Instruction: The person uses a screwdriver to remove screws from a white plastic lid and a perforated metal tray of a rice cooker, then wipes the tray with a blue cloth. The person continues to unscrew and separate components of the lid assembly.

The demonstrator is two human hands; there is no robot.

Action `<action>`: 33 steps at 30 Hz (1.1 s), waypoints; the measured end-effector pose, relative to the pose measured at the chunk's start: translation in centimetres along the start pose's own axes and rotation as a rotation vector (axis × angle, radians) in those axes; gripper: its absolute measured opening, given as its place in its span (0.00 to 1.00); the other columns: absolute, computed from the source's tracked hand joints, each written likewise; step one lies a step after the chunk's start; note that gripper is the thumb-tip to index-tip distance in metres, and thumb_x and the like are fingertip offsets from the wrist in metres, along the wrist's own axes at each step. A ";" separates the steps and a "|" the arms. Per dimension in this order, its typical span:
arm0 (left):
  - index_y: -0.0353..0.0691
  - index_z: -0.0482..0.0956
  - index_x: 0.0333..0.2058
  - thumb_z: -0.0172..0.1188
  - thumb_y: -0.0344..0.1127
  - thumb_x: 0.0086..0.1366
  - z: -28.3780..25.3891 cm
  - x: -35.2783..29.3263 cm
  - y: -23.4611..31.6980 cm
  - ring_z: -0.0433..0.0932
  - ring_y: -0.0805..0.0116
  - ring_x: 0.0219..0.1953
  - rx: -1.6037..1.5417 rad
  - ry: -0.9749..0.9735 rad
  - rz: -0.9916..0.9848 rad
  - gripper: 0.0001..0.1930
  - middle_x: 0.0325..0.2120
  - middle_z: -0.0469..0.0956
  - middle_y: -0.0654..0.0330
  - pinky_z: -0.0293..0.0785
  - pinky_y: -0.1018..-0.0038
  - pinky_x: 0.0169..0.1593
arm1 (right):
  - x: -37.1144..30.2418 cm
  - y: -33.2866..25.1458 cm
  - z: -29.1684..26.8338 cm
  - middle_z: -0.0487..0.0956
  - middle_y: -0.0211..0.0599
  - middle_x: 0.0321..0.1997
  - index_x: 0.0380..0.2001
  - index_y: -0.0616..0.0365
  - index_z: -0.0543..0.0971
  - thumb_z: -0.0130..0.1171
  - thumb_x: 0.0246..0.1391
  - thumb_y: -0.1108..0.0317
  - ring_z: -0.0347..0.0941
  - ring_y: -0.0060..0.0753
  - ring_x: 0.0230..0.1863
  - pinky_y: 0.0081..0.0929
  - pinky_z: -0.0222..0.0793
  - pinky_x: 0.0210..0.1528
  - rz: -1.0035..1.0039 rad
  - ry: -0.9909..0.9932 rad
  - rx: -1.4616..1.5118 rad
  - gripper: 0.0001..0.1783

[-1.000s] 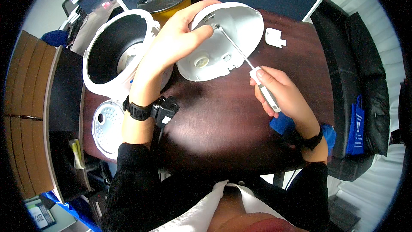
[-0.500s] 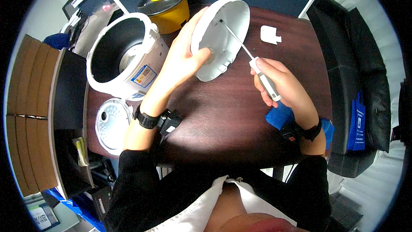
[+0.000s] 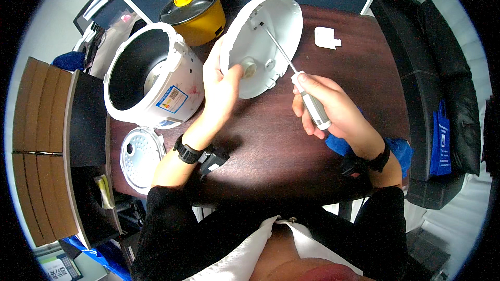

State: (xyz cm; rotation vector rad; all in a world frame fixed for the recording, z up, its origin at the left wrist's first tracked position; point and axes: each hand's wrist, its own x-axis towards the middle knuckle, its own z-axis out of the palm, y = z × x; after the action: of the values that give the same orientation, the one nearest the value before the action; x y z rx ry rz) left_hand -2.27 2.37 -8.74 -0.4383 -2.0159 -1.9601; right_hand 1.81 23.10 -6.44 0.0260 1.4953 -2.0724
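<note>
My left hand [image 3: 220, 80] grips the near-left rim of a white domed lid cover [image 3: 278, 31], its hollow inside tilted toward me. The thumb lies inside, beside a round fitting. In my right hand [image 3: 333, 101] is a screwdriver [image 3: 313, 108] with a white and grey handle. Its shaft reaches up and left into the cover, and the tip meets a small dark spot near the upper rim. Left of my left hand, a white rice cooker body [image 3: 179, 80] stands open and leaning. A round perforated inner lid [image 3: 141, 157] lies below it.
A yellow pot [image 3: 205, 23] with a dark lid stands at the back. A small white plastic piece [image 3: 326, 38] lies right of the cover. Beneath my right forearm is blue cloth [image 3: 400, 153]; a black device [image 3: 214, 160] rests by my left wrist. Black seating [image 3: 411, 62] borders the table's right.
The cover has turned to show more of its inside, including the round fitting. My right hand and the screwdriver have shifted slightly left. The view has also moved a little.
</note>
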 end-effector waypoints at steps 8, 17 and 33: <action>0.32 0.67 0.53 0.48 0.25 0.49 -0.4 0.3 -2.3 0.71 0.72 0.46 -0.267 -0.102 -0.106 0.28 0.44 0.73 0.59 0.67 0.77 0.50 | 0.2 0.6 0.4 0.72 0.38 0.27 0.32 0.59 0.67 0.43 0.63 0.53 0.70 0.24 0.12 0.16 0.60 0.05 -0.068 0.022 -0.007 0.18; 0.30 0.70 0.49 0.49 0.28 0.45 -1.3 0.7 -3.1 0.72 0.74 0.40 -0.198 -0.044 -0.083 0.28 0.39 0.75 0.60 0.67 0.80 0.44 | 0.5 1.5 -0.5 0.71 0.36 0.27 0.37 0.58 0.67 0.44 0.63 0.53 0.70 0.28 0.15 0.21 0.61 0.07 -0.035 -0.184 0.135 0.17; 0.28 0.71 0.48 0.48 0.27 0.42 -1.8 0.4 -1.9 0.71 0.69 0.44 -0.062 -0.044 0.039 0.29 0.39 0.74 0.59 0.65 0.75 0.51 | 0.0 1.1 0.1 0.65 0.29 0.20 0.38 0.57 0.67 0.33 0.66 0.48 0.56 0.16 0.09 0.15 0.53 0.06 0.025 -0.215 0.241 0.22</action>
State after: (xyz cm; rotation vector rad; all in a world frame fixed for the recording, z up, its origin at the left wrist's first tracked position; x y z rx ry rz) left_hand -3.41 0.57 -10.25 -0.5358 -1.9616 -2.0103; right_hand 2.32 22.77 -7.40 -0.0825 1.1081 -2.1488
